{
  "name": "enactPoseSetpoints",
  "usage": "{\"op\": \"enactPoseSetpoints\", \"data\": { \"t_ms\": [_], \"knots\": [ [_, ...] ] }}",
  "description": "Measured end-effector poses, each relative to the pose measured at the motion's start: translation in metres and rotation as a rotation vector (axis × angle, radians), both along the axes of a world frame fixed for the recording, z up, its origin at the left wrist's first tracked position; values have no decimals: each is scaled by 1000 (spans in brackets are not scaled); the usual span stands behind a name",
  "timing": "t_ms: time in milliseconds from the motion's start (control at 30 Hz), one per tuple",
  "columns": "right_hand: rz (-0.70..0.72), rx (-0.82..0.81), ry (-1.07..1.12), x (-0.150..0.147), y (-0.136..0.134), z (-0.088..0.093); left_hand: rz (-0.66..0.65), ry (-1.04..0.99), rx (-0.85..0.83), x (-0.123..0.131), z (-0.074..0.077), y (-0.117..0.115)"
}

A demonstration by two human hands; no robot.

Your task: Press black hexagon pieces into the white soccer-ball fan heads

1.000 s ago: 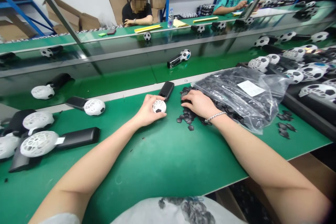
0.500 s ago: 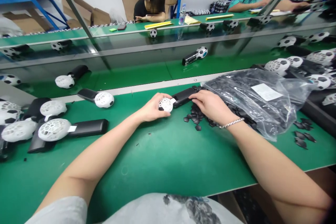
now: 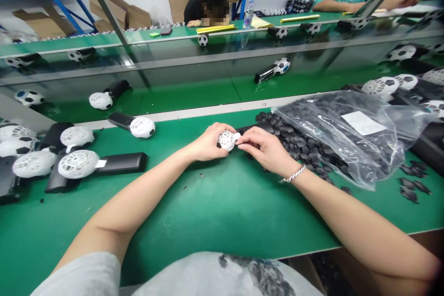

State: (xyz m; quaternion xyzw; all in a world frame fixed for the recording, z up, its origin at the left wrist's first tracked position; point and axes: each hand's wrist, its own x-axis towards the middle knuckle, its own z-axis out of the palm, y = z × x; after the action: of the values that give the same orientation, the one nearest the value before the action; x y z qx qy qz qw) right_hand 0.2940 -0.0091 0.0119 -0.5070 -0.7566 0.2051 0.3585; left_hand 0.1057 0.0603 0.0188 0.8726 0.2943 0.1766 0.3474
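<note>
My left hand (image 3: 208,142) is closed round the white football-shaped head of a handheld fan (image 3: 228,139), whose black handle points away to the right. My right hand (image 3: 265,147) pinches at the fan head's right side, fingertips pressed together; what lies between them is too small to make out. Just right of both hands lies a heap of small black pieces (image 3: 294,141) spilling from a clear plastic bag (image 3: 350,134).
Several unfinished white-headed fans (image 3: 78,164) with black handles lie at the left on the green table (image 3: 215,208). Finished black-and-white fans fill the right edge (image 3: 381,87). A conveyor belt (image 3: 194,95) runs behind; two other people sit at the far bench.
My right hand left the black pieces and came to the fan head. My left hand turned the fan and drew it slightly nearer. The view shifted.
</note>
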Motion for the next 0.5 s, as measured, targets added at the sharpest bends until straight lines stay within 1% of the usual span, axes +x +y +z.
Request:
{"op": "enactPoseSetpoints", "data": {
  "t_ms": [33, 133, 300, 400, 500],
  "knots": [
    [-5, 6, 1, -2, 0, 0, 9, 5, 8, 1, 1, -1],
    [-6, -41, 16, -6, -1, -1, 18, 6, 11, 1, 1, -3],
    [-37, -7, 41, -10, -1, -5, 27, -19, 1, 3, -3, -4],
    [-67, -27, 69, -12, 0, -7, 34, -49, 27, 4, -6, -4],
    [-84, -4, 63, -13, 0, -6, 33, -61, 39, 5, -8, -5]
  ]
}}
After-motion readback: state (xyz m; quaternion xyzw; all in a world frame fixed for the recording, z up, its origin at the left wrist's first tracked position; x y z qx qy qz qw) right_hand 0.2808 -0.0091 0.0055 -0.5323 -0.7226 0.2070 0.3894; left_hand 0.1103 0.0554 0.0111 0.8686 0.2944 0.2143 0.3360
